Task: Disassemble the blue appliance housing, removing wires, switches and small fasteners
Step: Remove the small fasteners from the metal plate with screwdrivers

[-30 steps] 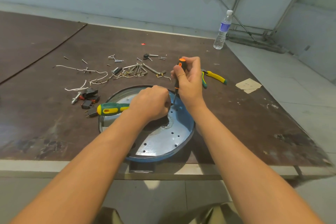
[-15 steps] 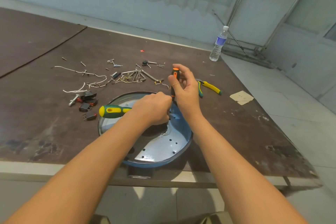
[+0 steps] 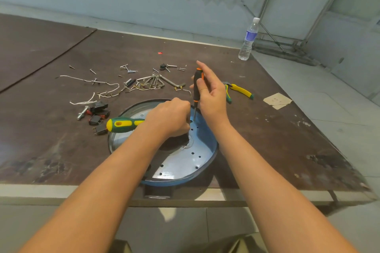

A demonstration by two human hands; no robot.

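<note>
The round blue appliance housing point(image 3: 202, 139) lies on the brown table near its front edge, with several small holes in its face. My left hand point(image 3: 169, 118) is curled in a fist over the housing's middle and grips a green-and-yellow screwdriver point(image 3: 121, 124), whose handle sticks out to the left. My right hand point(image 3: 212, 93) pinches a black-and-orange screwdriver point(image 3: 196, 88) upright between thumb and fingers. Its tip stands on the housing beside my left hand.
Removed parts lie behind the housing: white wires point(image 3: 98, 86), black switches point(image 3: 98, 114), a bolt point(image 3: 82, 113), hex keys and screws point(image 3: 154, 82). Yellow-handled pliers point(image 3: 240, 90) sit right of my right hand. A water bottle point(image 3: 247, 40) stands at the far corner, with a paper scrap point(image 3: 276, 100) at the right.
My right hand's fingers have spread out along the black-and-orange screwdriver's handle. My left hand stays in place on the housing. The camera has tilted.
</note>
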